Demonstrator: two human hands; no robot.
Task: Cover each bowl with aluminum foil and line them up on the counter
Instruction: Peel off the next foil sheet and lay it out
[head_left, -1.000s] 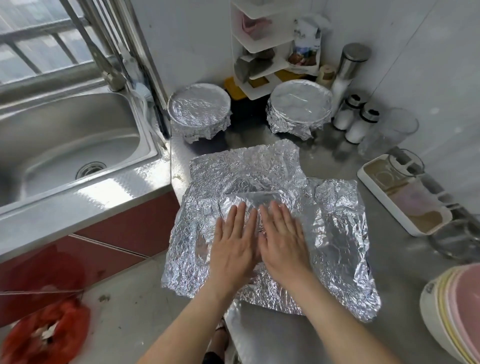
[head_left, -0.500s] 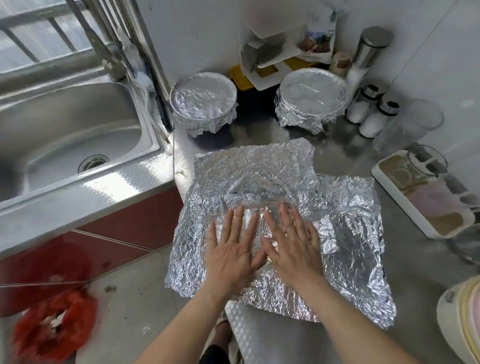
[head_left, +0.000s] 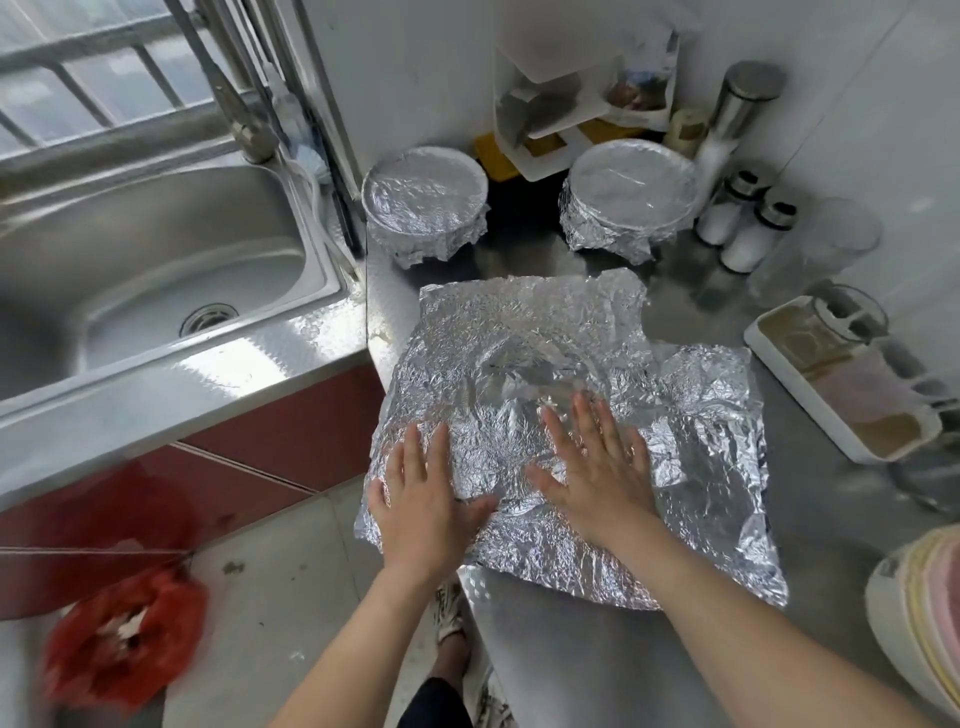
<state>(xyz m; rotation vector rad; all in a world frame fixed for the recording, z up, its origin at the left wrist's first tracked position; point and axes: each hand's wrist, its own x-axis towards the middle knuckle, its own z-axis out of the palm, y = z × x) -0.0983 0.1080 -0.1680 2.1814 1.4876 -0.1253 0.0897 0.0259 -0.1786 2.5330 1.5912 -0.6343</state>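
Counter (head_left: 597, 675): task partly done.
Crumpled foil sheet (head_left: 545, 338), frame centre: spread flat, wrapped round nothing yet; bowl beneath, cannot tell.
Stack of bare bowls (head_left: 919, 613), lower right edge: likely left to cover.
Left covered bowl (head_left: 425, 200), right covered bowl (head_left: 631, 189), upper centre: done, side by side.
Left hand (head_left: 421, 499), right hand (head_left: 597, 467): flat, fingers straight, pressing foil, grasping nothing.

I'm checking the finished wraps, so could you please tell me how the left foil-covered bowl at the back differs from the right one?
The left bowl, nearer the sink, has a crinkled foil top; the right bowl, beside the shakers, has a smoother, flatter one. The right bowl also looks wider. Both stand on the counter at the back, foil crimped down over their rims.
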